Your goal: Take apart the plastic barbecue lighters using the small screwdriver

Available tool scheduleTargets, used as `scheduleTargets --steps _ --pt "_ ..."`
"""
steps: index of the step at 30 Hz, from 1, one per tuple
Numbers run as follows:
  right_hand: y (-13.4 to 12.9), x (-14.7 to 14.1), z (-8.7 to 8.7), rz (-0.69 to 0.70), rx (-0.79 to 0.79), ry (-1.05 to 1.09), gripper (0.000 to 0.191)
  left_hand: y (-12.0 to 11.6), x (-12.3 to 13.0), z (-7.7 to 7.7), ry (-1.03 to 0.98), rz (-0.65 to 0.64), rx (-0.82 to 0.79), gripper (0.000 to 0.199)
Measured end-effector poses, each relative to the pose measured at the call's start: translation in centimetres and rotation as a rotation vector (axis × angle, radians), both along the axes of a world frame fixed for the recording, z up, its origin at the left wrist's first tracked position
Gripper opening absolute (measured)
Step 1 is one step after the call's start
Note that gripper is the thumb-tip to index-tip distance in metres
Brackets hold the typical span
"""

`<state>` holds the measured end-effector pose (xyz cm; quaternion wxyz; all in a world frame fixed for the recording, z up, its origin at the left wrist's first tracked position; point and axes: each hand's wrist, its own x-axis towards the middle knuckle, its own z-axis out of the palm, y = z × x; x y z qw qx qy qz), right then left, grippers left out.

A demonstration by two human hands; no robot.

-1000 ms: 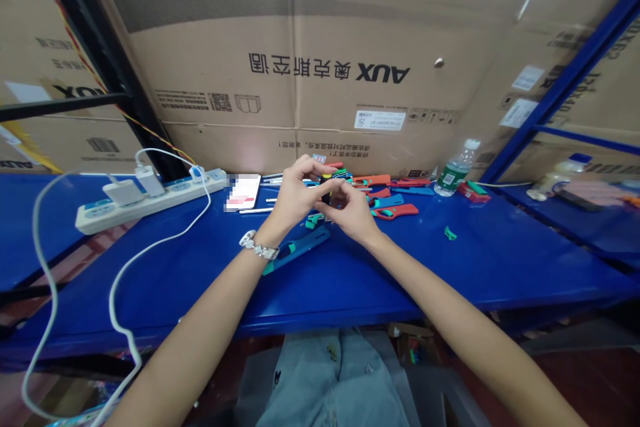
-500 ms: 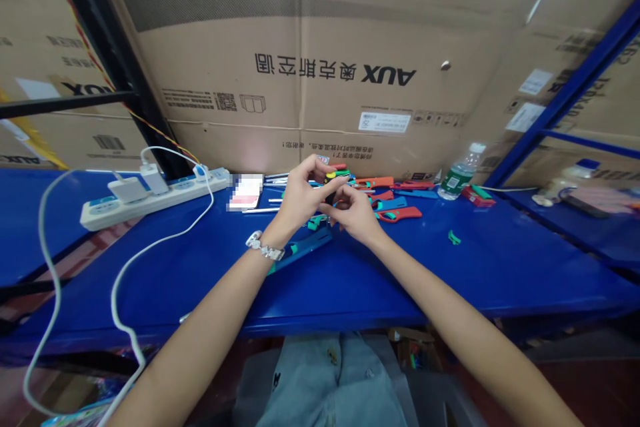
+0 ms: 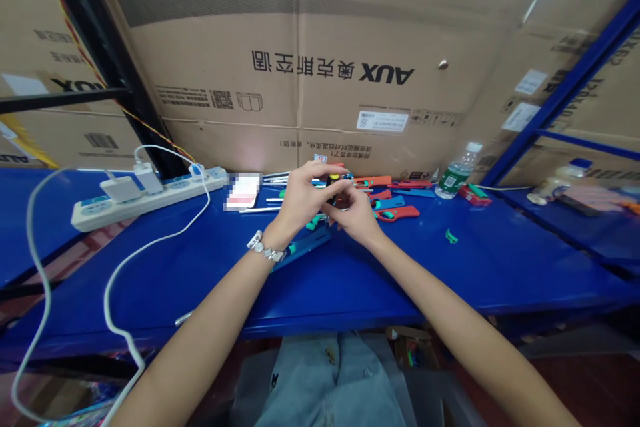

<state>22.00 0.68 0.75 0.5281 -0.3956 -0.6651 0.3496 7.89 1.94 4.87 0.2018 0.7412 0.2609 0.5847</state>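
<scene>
My left hand (image 3: 305, 195), with a bracelet at the wrist, has its fingers closed around a small black and yellow object (image 3: 332, 179). Close against it, my right hand (image 3: 356, 212) is pinched at the lower side of the same object; the fingers hide most of what lies between them. Under and beside my hands lie blue tool-like parts (image 3: 309, 242) and small green pieces (image 3: 314, 222). Orange-red handled pieces (image 3: 399, 213) and thin metal rods (image 3: 263, 209) are spread just behind and to the sides.
A white power strip (image 3: 150, 199) with plugs and cables lies at the left of the blue table (image 3: 360, 287). At the right are a water bottle (image 3: 453, 177), a red box (image 3: 475, 195) and a green clip (image 3: 451, 236). Large cartons (image 3: 200, 47) stand behind.
The yellow and black object has turned more upright between my hands, and less green shows at it. My hands stay close together at nearly the same spot. The view has shifted slightly.
</scene>
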Motion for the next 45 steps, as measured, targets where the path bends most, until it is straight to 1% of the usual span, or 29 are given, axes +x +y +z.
scheduleTargets --steps 1,2,3,7,8,9,10,12,14,15,17,18,21,23,25,28,30,32,33,35,37,38,40,43,44,45 --pt "0.1 0.0 -0.1 -0.010 -0.006 0.007 0.045 -0.1 0.3 0.0 0.002 0.015 0.015 0.016" --pt "0.2 0.2 0.0 0.013 -0.019 -0.001 0.044 -0.2 0.4 0.0 0.016 0.013 0.022 0.017" --pt "0.3 0.4 0.3 0.062 -0.035 -0.021 0.043 -0.3 0.3 0.1 0.042 -0.014 0.022 0.020" --pt "0.4 1.5 1.6 0.299 -0.087 -0.113 0.039 -0.8 -1.0 0.8 0.156 -0.230 -0.069 0.033" --pt "0.3 1.5 1.7 0.332 -0.096 -0.126 0.039 -0.8 -1.3 1.0 0.163 -0.247 -0.092 0.033" --pt "0.2 1.4 1.7 0.335 -0.096 -0.127 0.038 -0.8 -1.6 1.0 0.156 -0.236 -0.101 0.030" --pt "0.1 1.2 1.6 0.306 -0.089 -0.113 0.038 -0.7 -1.7 1.0 0.134 -0.203 -0.095 0.026" --pt "-0.1 0.6 1.0 0.181 -0.058 -0.036 0.041 -0.3 -1.5 0.7 0.063 -0.105 -0.054 0.019" --pt "-0.1 0.0 0.4 0.049 -0.023 0.059 0.047 -0.1 -1.0 0.4 -0.007 -0.002 -0.012 0.017" --pt "-0.1 -0.1 0.1 0.016 -0.013 0.086 0.048 0.0 -0.8 0.2 -0.020 0.040 0.003 0.017" --pt "0.0 0.1 0.0 0.025 -0.006 0.075 0.047 -0.1 -0.6 0.2 0.013 0.067 0.028 0.017" --pt "0.1 0.4 0.1 0.057 -0.010 0.046 0.045 -0.1 -0.8 0.3 0.049 0.043 0.035 0.019" --pt "0.1 1.3 0.8 0.195 -0.047 -0.059 0.038 -0.3 -1.7 0.6 0.156 -0.119 0.028 0.030" --pt "0.0 1.6 1.0 0.261 -0.065 -0.110 0.037 -0.3 -2.2 0.7 0.163 -0.181 0.004 0.030" --pt "-0.1 1.3 0.9 0.248 -0.040 -0.107 0.037 -0.2 -2.2 0.6 0.117 -0.147 -0.014 0.025" --pt "-0.1 0.3 0.3 0.092 0.009 0.005 0.044 0.0 -1.2 0.2 0.030 -0.007 0.011 0.019" --pt "0.1 0.0 0.1 0.018 -0.018 0.066 0.050 0.0 -0.5 0.0 0.014 0.070 0.059 0.016" --pt "0.3 0.1 0.3 0.045 -0.069 0.060 0.051 -0.2 -0.2 0.0 0.060 0.085 0.102 0.018" --pt "0.4 0.4 0.6 0.090 -0.089 0.041 0.050 -0.2 -0.3 0.0 0.103 0.057 0.113 0.020" --pt "0.5 1.0 1.2 0.190 -0.106 -0.011 0.048 -0.3 -0.7 0.2 0.184 -0.048 0.110 0.027" --pt "0.5 1.4 1.6 0.269 -0.109 -0.060 0.045 -0.3 -1.3 0.4 0.211 -0.142 0.073 0.031" --pt "0.4 1.4 1.6 0.289 -0.106 -0.077 0.044 -0.2 -1.5 0.4 0.199 -0.159 0.046 0.031" --pt "0.3 1.1 1.3 0.259 -0.076 -0.068 0.042 0.1 -1.5 0.4 0.138 -0.123 0.002 0.025" --pt "0.2 0.1 0.3 0.085 -0.014 0.026 0.047 0.3 -1.0 0.2 0.046 0.008 0.010 0.018" --pt "0.2 -0.1 0.0 0.040 -0.014 0.051 0.049 0.3 -0.8 0.1 0.038 0.043 0.027 0.018" --pt "0.3 -0.2 -0.1 0.024 -0.027 0.063 0.050 0.3 -0.6 0.1 0.048 0.060 0.042 0.019"
